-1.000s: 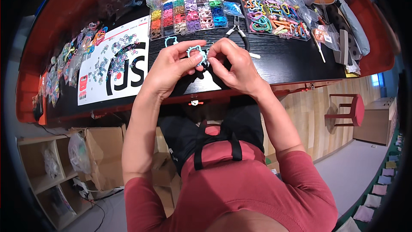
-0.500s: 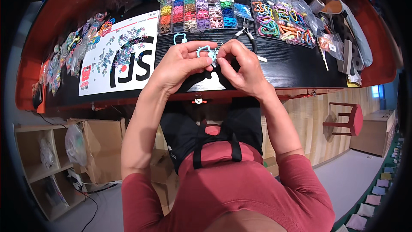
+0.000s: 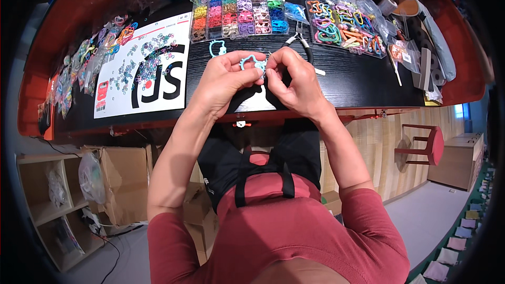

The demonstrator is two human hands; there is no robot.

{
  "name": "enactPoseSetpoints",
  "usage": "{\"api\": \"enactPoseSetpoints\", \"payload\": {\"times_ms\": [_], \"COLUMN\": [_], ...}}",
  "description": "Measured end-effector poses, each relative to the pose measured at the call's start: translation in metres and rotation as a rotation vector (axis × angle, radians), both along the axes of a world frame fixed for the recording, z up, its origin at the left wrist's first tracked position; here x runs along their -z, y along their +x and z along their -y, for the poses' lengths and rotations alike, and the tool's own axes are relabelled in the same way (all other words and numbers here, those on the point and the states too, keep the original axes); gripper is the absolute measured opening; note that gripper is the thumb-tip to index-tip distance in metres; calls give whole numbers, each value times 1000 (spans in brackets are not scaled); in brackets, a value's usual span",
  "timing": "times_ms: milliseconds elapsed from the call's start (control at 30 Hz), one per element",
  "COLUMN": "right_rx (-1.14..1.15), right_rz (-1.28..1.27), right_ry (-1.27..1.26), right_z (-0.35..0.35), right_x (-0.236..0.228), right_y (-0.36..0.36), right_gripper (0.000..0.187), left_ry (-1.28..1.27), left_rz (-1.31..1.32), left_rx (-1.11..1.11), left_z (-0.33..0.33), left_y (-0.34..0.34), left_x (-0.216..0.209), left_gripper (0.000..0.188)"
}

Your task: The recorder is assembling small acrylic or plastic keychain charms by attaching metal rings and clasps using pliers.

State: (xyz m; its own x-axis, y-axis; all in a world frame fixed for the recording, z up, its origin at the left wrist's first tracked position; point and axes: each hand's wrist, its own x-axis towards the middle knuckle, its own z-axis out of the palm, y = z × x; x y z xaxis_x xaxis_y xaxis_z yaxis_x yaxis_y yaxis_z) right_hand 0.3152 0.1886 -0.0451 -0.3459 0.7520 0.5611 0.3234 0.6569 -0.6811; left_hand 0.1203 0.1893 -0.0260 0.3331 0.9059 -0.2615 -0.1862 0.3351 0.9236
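Note:
My left hand (image 3: 227, 76) pinches a small light-blue clip (image 3: 249, 63), shaped like an outline figure, between thumb and fingers. My right hand (image 3: 295, 76) is closed against the clip's right side, its thumb and forefinger pressed together on something too small to make out. Both hands meet just above the near part of the black table. Behind my left hand lies a second light-blue outline clip (image 3: 216, 48). Pliers (image 3: 300, 37) with black-and-white handles rest beyond my right hand.
A divided box of coloured clips (image 3: 239, 18) stands at the back, beside another box of larger clips (image 3: 344, 26). Small rings (image 3: 152, 55) lie scattered on a white printed sheet (image 3: 113, 108) at left. Bagged pieces (image 3: 79, 73) line the left edge; a red stool (image 3: 434, 145) stands at right.
Both hands stay at the same spot with the light-blue clip between them. My fingers have shifted slightly around it, and the whole view has moved a little.

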Motion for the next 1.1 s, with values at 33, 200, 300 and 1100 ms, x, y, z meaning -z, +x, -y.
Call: {"api": "enactPoseSetpoints", "payload": {"times_ms": [33,200,300,1100], "right_rx": [6,-2,-12,-8], "right_rz": [13,11,26,131], "right_ry": [13,-9,-31,-28], "right_z": [0,0,0,2], "right_x": [0,2,2,2], "right_y": [0,-1,-1,-2], "right_gripper": [16,16,16,18], "left_ry": [4,21,31,44], "left_rz": [-21,-50,-87,-174], "left_rx": [-1,-13,10,-27], "left_z": [0,0,0,1], "left_y": [0,1,1,5], "left_x": [-1,-3,-3,-2], "left_gripper": [32,30,28,25]}}
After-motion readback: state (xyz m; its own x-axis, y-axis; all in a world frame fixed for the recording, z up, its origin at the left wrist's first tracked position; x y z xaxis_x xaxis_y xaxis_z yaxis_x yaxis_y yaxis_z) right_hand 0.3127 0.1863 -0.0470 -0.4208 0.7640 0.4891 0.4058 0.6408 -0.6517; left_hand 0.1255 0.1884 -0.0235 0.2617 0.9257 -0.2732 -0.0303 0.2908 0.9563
